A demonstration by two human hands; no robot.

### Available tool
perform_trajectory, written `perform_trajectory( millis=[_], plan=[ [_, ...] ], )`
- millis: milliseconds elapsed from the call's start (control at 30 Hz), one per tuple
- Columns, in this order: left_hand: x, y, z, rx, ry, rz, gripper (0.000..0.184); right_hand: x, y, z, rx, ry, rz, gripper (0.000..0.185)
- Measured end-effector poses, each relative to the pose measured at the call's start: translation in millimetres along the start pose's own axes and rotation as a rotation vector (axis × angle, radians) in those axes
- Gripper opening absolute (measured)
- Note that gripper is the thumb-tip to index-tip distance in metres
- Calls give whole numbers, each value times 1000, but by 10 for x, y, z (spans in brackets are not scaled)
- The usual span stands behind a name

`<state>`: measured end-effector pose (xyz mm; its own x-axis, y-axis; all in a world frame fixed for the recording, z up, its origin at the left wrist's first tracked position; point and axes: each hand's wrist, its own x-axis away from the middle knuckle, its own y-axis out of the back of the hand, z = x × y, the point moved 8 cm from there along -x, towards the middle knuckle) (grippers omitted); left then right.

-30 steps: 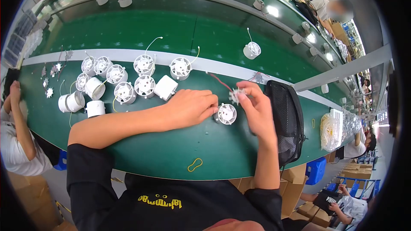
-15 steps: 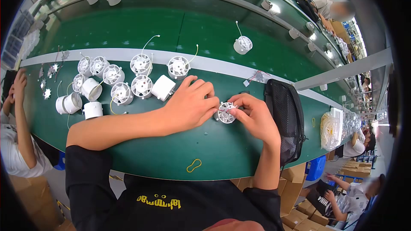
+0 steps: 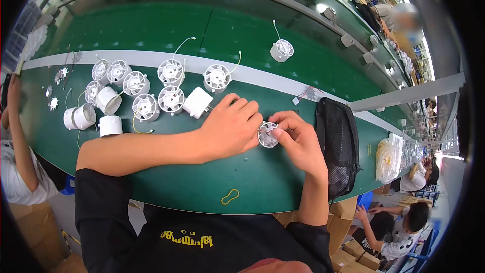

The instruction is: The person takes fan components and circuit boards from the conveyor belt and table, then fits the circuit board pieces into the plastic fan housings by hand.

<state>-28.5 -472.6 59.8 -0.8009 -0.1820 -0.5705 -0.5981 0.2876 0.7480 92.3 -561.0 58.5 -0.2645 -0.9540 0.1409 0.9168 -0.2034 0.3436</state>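
Note:
A small white round fan (image 3: 268, 134) with a spoked frame sits between my hands, just above or on the green table. My right hand (image 3: 301, 140) grips it from the right, thumb over the face and fingers round the rim. At its left edge, my left hand (image 3: 233, 124) is curled, with its fingertips pinched at a thin dark reddish wire by the fan. The palm side of the left hand is hidden. Left of that hand lies a white fan housing (image 3: 197, 102) on its side, and a white fan (image 3: 217, 78) with an upright wire stands behind.
Several white fans (image 3: 145, 107) cluster on the left, beside small loose impellers (image 3: 53, 103). A black mesh bag (image 3: 339, 146) lies right of my right hand. A yellow rubber band (image 3: 230, 196) is near the front edge. On the green belt behind stands another fan (image 3: 282, 50). Co-workers sit on both sides.
The view has shifted slightly. Both hands stay at the fan, with the right thumb and the left fingertips moving a little on it. A person at the lower right has changed posture.

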Motion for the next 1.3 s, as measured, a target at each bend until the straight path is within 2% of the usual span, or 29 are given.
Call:
perform_trajectory(
  millis=[133,367,533,633,733,933,1000,1033,1067,1133,1167,1267,1300],
  plan=[
    [32,17,5,-23,26,-26,20,-49,-39,4,-2,11,-25,4],
    [43,-69,112,174,31,40,17,-114,-5,-123,-12,25,-4,4],
    [43,-41,109,161,17,71,17,-125,-46,-119,-63,35,14,16],
    [26,82,69,133,63,-25,30,-147,-28,-83,-80,37,-27,24],
    [37,69,-31,166,8,-1,38,-125,-91,-122,-100,17,83,29],
    [15,54,-78,107,-68,58,46,-138,-108,-152,-42,28,93,27],
    [-8,-27,-51,155,31,227,47,-129,-74,-135,33,27,93,29],
    [-16,-52,-51,171,70,315,48,-107,-20,-103,25,42,64,29],
    [-35,11,-125,156,37,321,48,-92,105,-54,153,74,-28,30],
    [-35,119,-204,172,108,420,52,-67,382,54,410,130,-212,32],
    [-81,250,-239,154,83,427,52,-57,474,73,402,142,-240,32],
    [-217,687,-226,195,90,439,51,54,804,95,730,89,-536,36],
    [-313,828,-87,144,164,438,52,34,805,64,709,97,-547,36]
  ],
)
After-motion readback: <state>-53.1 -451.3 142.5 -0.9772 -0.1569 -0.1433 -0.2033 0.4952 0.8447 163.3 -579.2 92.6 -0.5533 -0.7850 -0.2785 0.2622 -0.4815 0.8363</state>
